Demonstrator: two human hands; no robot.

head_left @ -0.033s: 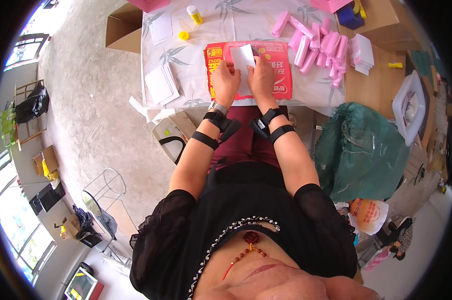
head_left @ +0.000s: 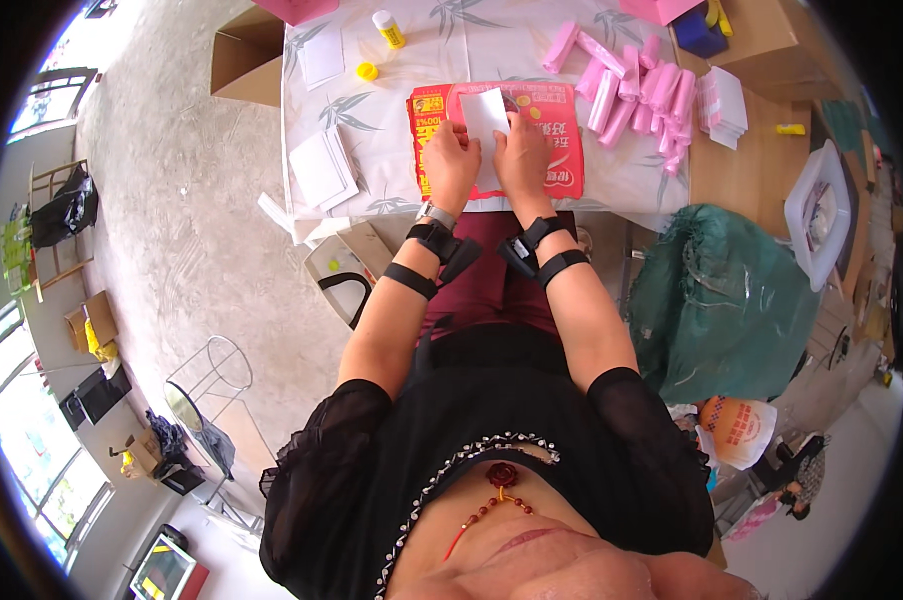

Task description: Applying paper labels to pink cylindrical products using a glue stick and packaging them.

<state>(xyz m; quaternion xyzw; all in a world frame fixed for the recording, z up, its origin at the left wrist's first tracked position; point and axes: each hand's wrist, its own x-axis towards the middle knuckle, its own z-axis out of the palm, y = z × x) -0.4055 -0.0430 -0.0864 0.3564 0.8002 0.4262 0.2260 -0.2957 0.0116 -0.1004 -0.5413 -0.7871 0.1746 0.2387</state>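
A white sheet of paper [head_left: 485, 112], narrow and perhaps folded, lies over a flat red printed bag [head_left: 563, 160] on the table. My left hand [head_left: 451, 162] holds its left edge with the fingers curled in. On the opposite edge my right hand [head_left: 520, 160] grips it, thumb toward the sheet. To the left is a stack of white paper sheets [head_left: 321, 168]. Beyond it stands an uncapped glue stick [head_left: 389, 32], its yellow cap [head_left: 368, 71] apart from it. Several pink rolls [head_left: 661, 90] are heaped to the right of the bag.
A patterned cloth covers the table [head_left: 421, 65]. Pink-and-white cards [head_left: 721, 108] lie right of the rolls. Cardboard boxes [head_left: 246, 55] stand at the far left and far right. A green sack [head_left: 721, 305] and a white plastic tub [head_left: 816, 215] are at my right.
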